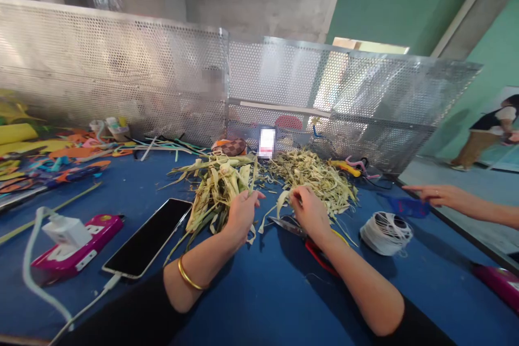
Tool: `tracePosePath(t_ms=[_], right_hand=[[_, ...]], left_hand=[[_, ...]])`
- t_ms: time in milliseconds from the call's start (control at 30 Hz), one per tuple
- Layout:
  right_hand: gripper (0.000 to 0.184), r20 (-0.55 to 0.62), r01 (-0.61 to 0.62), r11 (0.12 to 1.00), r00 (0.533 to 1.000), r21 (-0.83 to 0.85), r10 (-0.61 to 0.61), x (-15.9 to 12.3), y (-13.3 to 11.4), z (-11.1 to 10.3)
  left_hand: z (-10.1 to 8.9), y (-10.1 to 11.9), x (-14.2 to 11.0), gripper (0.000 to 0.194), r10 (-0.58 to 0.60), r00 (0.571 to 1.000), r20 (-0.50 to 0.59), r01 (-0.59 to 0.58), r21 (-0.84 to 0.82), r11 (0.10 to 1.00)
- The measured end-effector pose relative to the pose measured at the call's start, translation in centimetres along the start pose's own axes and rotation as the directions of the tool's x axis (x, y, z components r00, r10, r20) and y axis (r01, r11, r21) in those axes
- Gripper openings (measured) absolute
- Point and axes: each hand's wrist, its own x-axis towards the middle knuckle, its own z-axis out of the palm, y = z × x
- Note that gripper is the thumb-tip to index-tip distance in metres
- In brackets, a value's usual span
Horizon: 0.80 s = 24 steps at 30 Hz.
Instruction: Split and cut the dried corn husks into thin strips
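Note:
My left hand (242,215), with a gold bangle on the wrist, is closed at the right edge of a heap of dried, straw-coloured husks (214,184) that look like corn husks. A strip of husk (252,235) hangs below its fingers. To the right, my right hand (310,212) pinches a pale, curling husk strip (281,203) between thumb and fingers. Scissors (290,225) with red handles lie on the blue table under my right wrist, partly hidden by it. Beyond that hand spreads a pile of thin, shredded husk (316,175).
Left lie a phone (150,238) on a cable and a magenta power strip (103,224). White string (386,233) sits right, near another person's hand (444,195). A lit phone (266,143) stands before the perforated metal screen (279,75). Coloured scraps (65,151) cover the far left.

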Motion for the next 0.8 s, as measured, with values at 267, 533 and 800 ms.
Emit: tracePosePath(t_ms=[267, 533, 800], right_hand=[[0.015, 0.094, 0.235, 0.969, 0.969, -0.073, -0.228, -2.0, -2.0, -2.3], [0.02, 0.122, 0.28, 0.958, 0.955, -0.065, -0.271, -1.8, -1.7, -2.6], [0.018, 0.301, -0.071, 0.877, 0.949, 0.475, -0.087, -0.7, -0.6, -3.6]], left_hand=[[0.8, 0.7, -1.9, 0.042, -0.121, 0.93, 0.348, 0.141, -0.034, 0.989], [1.0, 0.3, -2.2, 0.039, -0.123, 0.941, 0.315, 0.124, 0.014, 0.992], [1.1, 0.2, -2.3, 0.048, -0.126, 0.937, 0.325, 0.116, 0.049, 0.992]])
